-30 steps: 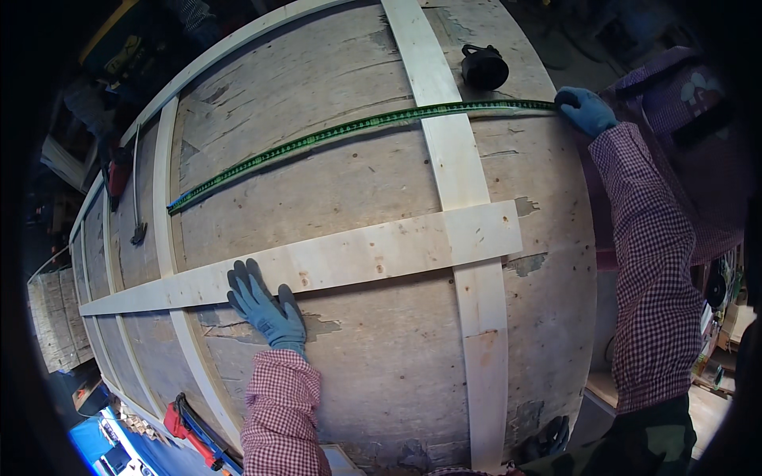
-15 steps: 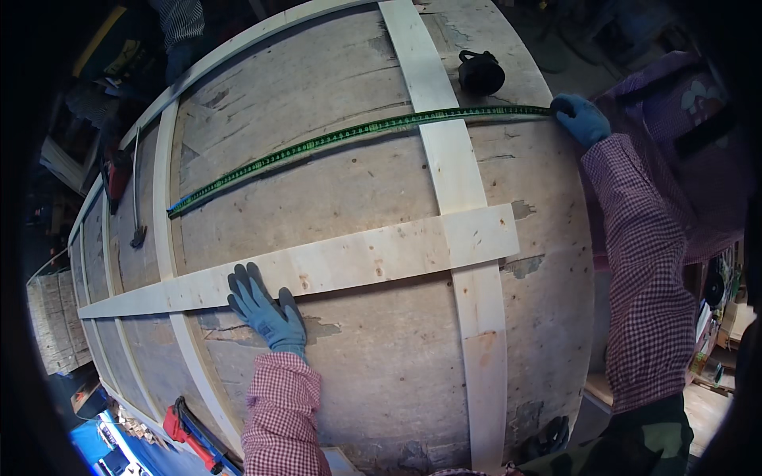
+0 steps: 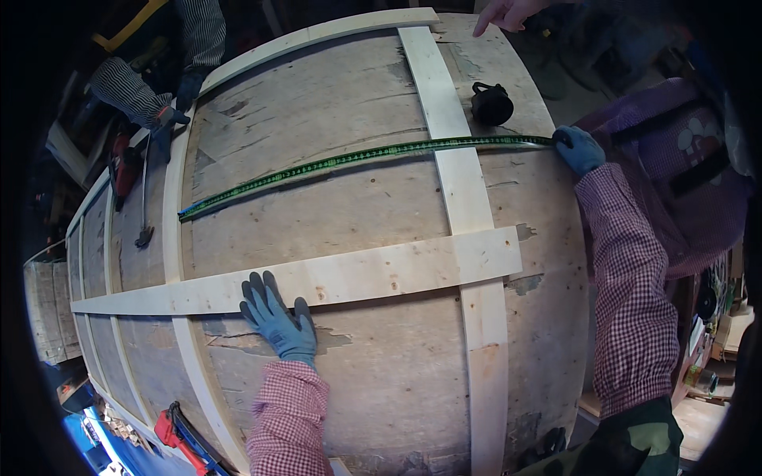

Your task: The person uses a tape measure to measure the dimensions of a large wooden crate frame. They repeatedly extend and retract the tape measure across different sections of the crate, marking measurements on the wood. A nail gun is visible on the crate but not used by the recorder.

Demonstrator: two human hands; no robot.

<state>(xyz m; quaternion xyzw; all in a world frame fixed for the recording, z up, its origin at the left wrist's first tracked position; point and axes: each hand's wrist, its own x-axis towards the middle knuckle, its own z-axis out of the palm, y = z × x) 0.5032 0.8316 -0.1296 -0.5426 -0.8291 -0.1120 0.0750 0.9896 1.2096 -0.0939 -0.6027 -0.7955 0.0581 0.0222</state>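
My left hand [image 3: 281,321], in a blue-grey work glove, lies flat with fingers spread over the lower edge of a long pale wooden slat [image 3: 357,266]. That slat crosses the plywood panel [image 3: 381,349] from left to right. In my right hand [image 3: 581,151], gloved alike and closed, is the right end of a green tape measure [image 3: 333,163]. Its strip runs over an upright slat [image 3: 456,182] to another slat [image 3: 173,206] on the left. Whether the tape's case sits inside my right hand is hidden. Above the tape stands a round black object [image 3: 492,106] with a loop.
A co-worker's gloved hand [image 3: 170,119] touches the frame at upper left; another person's bare hand [image 3: 508,14] points in at the top. A red power tool [image 3: 123,170] and a metal bar with a dark end [image 3: 144,198] lie left. A red-and-blue tool [image 3: 186,444] is at lower left.
The view has shifted, so the panel sits slightly lower. A co-worker's hand has come onto the left frame, and a bare pointing hand has appeared at the top. My hands keep their places.
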